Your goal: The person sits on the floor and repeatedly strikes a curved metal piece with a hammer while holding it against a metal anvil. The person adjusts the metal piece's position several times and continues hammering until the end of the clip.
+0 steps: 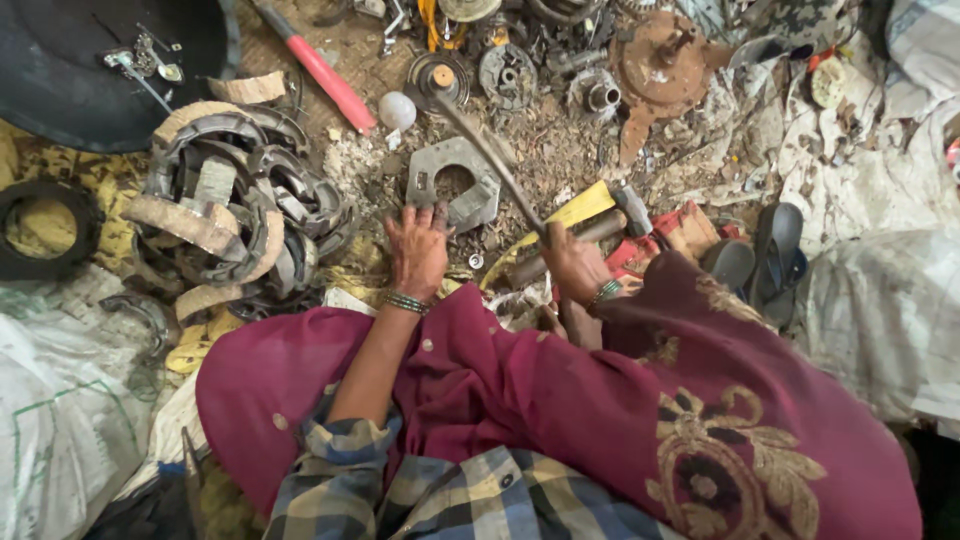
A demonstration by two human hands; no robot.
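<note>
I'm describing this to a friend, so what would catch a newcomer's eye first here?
The right hand grips a long metal rod stretching toward a round part at the top. The left hand rests beside a flat grey metal plate at the centre. At left sits a heap of curved brake shoes.

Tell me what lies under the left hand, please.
The left hand rests on the lower edge of a grey metal plate with a round hole, lying on debris-strewn ground. The hand covers that edge, so what is directly beneath it cannot be seen.

A dirt floor [560, 160] strewn with metal scrap and debris lies between white woven sacks [60, 420] and crumpled sheeting [890, 300].
</note>
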